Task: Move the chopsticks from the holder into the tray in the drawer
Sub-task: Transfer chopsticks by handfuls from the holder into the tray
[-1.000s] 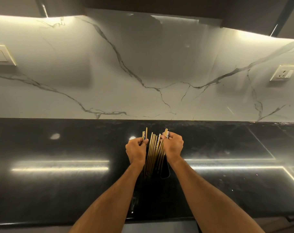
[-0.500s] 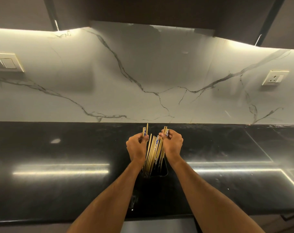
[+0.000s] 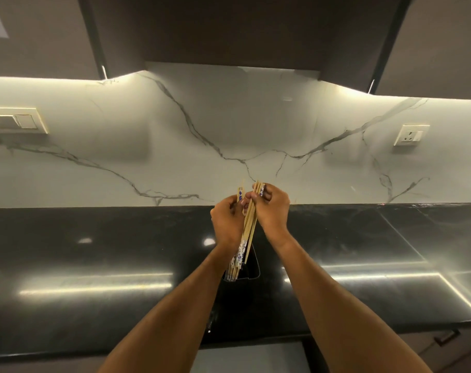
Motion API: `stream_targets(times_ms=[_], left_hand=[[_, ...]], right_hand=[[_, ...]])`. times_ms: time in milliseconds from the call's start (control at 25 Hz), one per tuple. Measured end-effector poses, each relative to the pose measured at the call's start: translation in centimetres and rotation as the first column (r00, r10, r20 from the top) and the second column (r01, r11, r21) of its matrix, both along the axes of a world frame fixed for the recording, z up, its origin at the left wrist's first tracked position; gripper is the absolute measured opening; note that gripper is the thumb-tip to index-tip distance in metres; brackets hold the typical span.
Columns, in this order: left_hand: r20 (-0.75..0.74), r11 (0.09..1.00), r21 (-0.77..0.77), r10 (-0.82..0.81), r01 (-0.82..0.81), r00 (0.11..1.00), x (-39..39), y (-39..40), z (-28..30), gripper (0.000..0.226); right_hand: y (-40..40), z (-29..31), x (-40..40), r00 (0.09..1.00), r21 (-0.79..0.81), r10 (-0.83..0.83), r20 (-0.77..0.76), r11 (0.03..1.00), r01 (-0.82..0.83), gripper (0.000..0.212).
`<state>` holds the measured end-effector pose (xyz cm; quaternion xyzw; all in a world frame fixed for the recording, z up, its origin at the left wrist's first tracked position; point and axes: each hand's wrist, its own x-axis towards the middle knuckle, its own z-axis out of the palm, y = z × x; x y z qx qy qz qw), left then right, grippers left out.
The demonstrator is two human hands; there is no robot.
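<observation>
While both bare arms reach forward over the glossy black stone counter (image 3: 94,265), the two hands meet around a bundle of thin pale wooden chopsticks (image 3: 249,222). The left hand (image 3: 227,223) is closed on the bundle from the left side, with its thumb and fingers curled around the sticks; one stick with a blue and white pattern stands up above this hand. The right hand (image 3: 272,208) is closed on the upper ends from the right side, and its fingertips pinch several sticks together. The bundle leans a little, the tops toward the right and the lower ends toward the left.

The lower ends of the chopsticks, some with the same blue and white pattern, reach down to the mouth of a dark rectangular holder (image 3: 251,267) that stands on the counter just under the hands. This holder is almost the same colour as the counter, so its walls are hard to make out, and I cannot tell how deep the sticks sit inside it. How many sticks there are is also not clear, because the hands cover the middle of the bundle.

Behind the counter rises a white marble wall (image 3: 175,146) with grey veins. A pale surface (image 3: 250,358) shows below the counter edge, partly hidden by the arms.
</observation>
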<state>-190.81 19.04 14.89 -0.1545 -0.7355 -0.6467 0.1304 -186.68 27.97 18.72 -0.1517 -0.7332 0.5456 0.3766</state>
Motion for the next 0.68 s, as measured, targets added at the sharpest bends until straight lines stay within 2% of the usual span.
stream_targets(times_ms=[200,320,520,680], left_hand=[[0.037,0.999,-0.048,-0.002,0.004,0.999,3.2,-0.2,1.3,0.010],[0.047,0.994,-0.100,-0.050,0.054,0.998,5.0,-0.6,1.2,0.012],[0.188,0.953,0.046,-0.302,0.299,0.935,7.2,-1.5,-0.6,0.022],[0.263,0.937,0.102,-0.348,0.333,0.900,8.6,-1.6,-2.2,0.027]], right_hand=[[-0.3,1.8,2.5,0.992,-0.072,0.043,0.118,0.997,-0.035,0.019],[-0.7,1.7,3.9,0.979,-0.195,0.112,0.172,0.978,-0.078,0.022],[-0.7,0.4,5.7,0.950,-0.325,0.148,0.275,0.944,-0.053,0.015],[-1.1,-1.0,6.8,0.936,-0.378,0.153,0.318,0.925,-0.023,0.010]])
